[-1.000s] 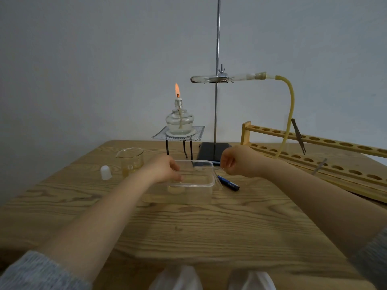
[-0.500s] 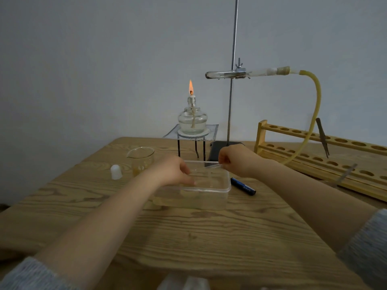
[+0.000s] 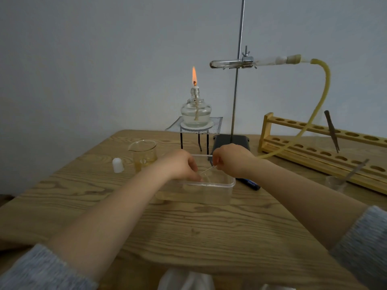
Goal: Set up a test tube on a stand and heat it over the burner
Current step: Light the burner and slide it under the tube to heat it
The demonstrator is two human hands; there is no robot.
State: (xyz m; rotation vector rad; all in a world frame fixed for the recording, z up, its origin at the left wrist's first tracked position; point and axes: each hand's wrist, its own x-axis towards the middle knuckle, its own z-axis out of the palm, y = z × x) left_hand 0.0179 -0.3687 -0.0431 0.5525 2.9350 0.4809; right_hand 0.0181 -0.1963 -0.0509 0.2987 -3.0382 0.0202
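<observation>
On the wooden desk (image 3: pixel 209 227), both hands pinching a thin glass tube (image 3: pixel 206 170) over the clear tub (image 3: pixel 209 191): left hand (image 3: pixel 180 166), right hand (image 3: pixel 232 159); alcohol burner (image 3: pixel 195 111) flaming behind, beaker (image 3: pixel 143 152) and lighter (image 3: pixel 250 183) flanking.

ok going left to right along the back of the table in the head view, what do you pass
white cap → glass beaker → lit alcohol burner on its mesh tripod → stand rod → yellow rubber hose → tweezers leaning on the wooden test tube rack

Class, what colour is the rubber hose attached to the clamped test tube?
Yellow: the rubber hose shows best in the head view.
</observation>
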